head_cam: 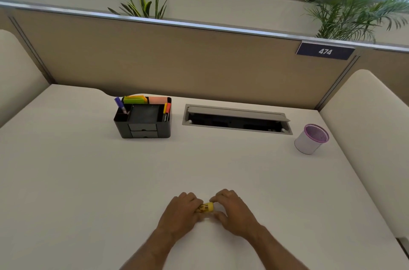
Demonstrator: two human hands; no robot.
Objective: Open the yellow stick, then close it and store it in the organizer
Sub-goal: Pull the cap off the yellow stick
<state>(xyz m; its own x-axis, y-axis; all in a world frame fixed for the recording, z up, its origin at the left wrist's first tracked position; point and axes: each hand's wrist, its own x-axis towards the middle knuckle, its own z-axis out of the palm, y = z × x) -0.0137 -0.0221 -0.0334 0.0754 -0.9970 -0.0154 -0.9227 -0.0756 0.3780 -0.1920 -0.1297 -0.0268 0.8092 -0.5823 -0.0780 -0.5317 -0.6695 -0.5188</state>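
A short yellow stick (pixel 206 208) lies crosswise between my two hands, low over the near middle of the white desk (pixel 88 181). My left hand (pixel 180 213) wraps its left end, hiding most of the body. The fingertips of my right hand (pixel 232 210) pinch its right end; I cannot tell whether the cap is on. The black organizer (pixel 143 119) stands far back on the left, holding sticky notes, a purple pen and markers, with its middle compartment unfilled.
An open cable tray (pixel 236 120) is set into the desk at the back centre. A white mesh cup with a purple rim (pixel 311 139) stands at the back right. Beige partitions wall the desk at the back and both sides.
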